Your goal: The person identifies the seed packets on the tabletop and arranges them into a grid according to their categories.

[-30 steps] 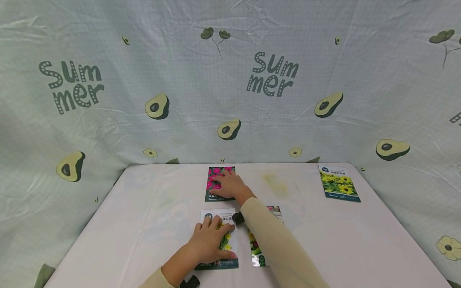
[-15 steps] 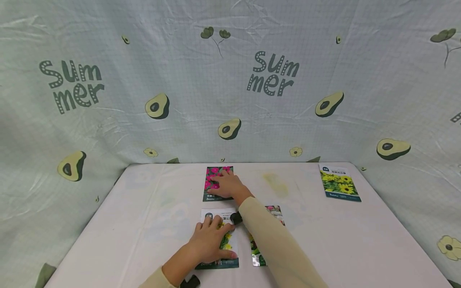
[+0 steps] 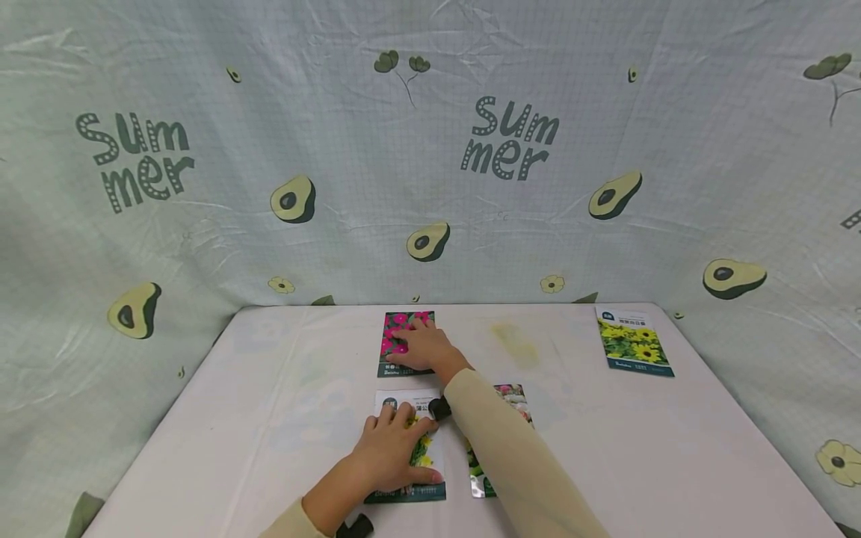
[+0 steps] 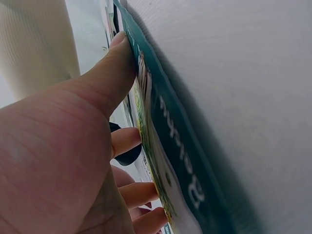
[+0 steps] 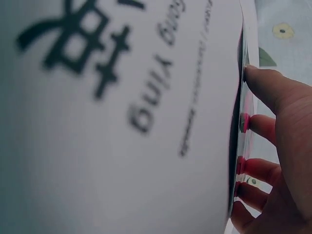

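Note:
My left hand (image 3: 392, 452) rests with spread fingers on a white seed packet (image 3: 424, 447) printed with yellow flowers, which lies at the near middle of the table. In the left wrist view the thumb and fingertips touch the face of this packet (image 4: 168, 114) by its dark green band. Farther back, my right hand (image 3: 427, 349) lies over the right part of a pink-flowered seed packet (image 3: 394, 340), hiding some of it. From the right wrist, the fingertips are seen pressing on the pink packet (image 5: 242, 122), with the white packet's lettered top (image 5: 161, 170) large in front.
Partly hidden under my right sleeve (image 3: 518, 448) is another colourful packet (image 3: 477, 472), right of the white one. A packet with yellow flowers (image 3: 634, 340) lies at the table's far right corner. A printed cloth (image 3: 363, 149) hangs behind the pale tabletop (image 3: 282, 418).
The pink-flowered packet has slid slightly left under my right hand, mostly in the first half second. My left hand and the white packet stay in place.

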The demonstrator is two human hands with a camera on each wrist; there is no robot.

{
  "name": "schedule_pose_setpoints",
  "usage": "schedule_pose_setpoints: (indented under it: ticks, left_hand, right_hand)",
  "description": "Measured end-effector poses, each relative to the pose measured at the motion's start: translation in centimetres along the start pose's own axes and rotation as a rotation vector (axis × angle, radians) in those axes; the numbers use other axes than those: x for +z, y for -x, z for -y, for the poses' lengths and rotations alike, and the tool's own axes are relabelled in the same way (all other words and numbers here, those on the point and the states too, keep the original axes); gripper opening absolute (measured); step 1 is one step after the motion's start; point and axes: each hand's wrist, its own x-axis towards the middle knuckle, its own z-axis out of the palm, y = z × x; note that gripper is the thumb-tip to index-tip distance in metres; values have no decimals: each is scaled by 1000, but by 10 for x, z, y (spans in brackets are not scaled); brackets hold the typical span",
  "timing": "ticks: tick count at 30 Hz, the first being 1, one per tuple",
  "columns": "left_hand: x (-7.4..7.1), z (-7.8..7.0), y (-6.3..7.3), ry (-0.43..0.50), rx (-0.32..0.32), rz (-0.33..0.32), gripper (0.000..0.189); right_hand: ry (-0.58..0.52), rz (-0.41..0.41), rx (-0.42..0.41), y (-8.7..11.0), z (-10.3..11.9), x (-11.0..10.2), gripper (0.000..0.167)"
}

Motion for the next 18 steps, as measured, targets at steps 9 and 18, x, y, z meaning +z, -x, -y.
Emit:
schedule_pose_setpoints:
  ticks: [9, 18]
  left_hand:
    - [1, 2, 0, 4, 1, -5, 77]
    - [-4, 1, 2, 22, 12, -8, 77]
  right_hand:
    - [-3, 9, 7, 3, 2, -3, 65]
    - [5, 14, 24, 3, 3, -2, 66]
